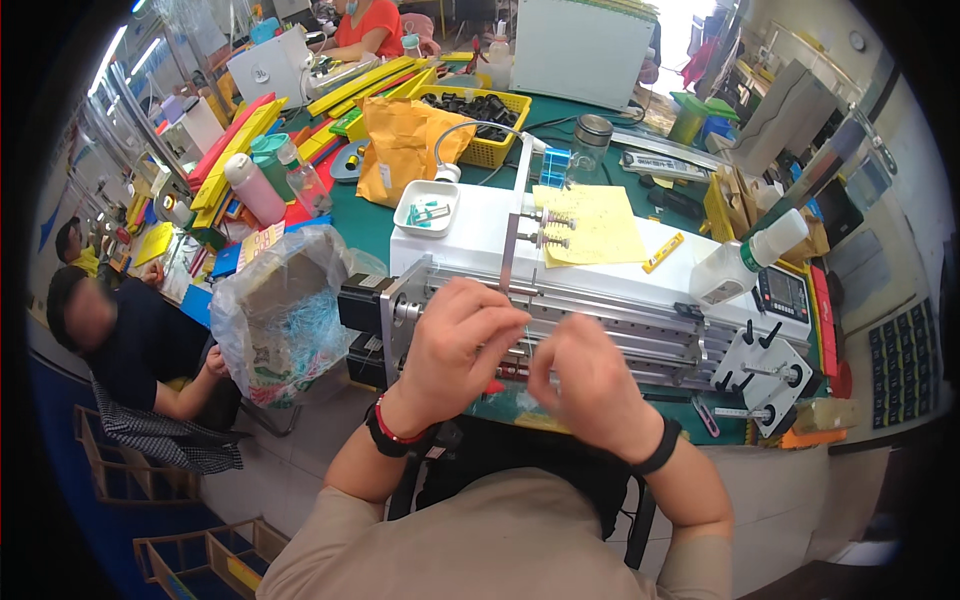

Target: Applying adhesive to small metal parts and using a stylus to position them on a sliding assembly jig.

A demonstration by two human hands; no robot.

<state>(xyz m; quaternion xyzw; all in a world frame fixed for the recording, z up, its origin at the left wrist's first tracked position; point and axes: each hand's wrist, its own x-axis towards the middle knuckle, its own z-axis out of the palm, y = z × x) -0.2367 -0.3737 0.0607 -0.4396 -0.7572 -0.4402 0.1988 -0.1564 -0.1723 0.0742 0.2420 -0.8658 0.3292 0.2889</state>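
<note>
My left hand [458,342] is closed in a pinch in front of a bench machine with metal rails [630,335]. A faint thin strand shows by its fingertips; what the pinch holds is too small to make out. Close by on the right, my right hand [598,388] is curled with the fingers closed and slightly blurred, its grip hidden. Between and above the hands stands an upright metal arm [514,225] with spring tensioners [552,228] and a blue spool [554,167]. A black motor [366,302] sits at the machine's left end.
A plastic-lined bin [285,300] stands left of the machine. Behind it are a white tray of small teal parts [428,229], an orange envelope [405,150] and a yellow basket [490,152]. A white bottle [745,262] and small controller [782,292] are at right. A co-worker [150,345] sits left.
</note>
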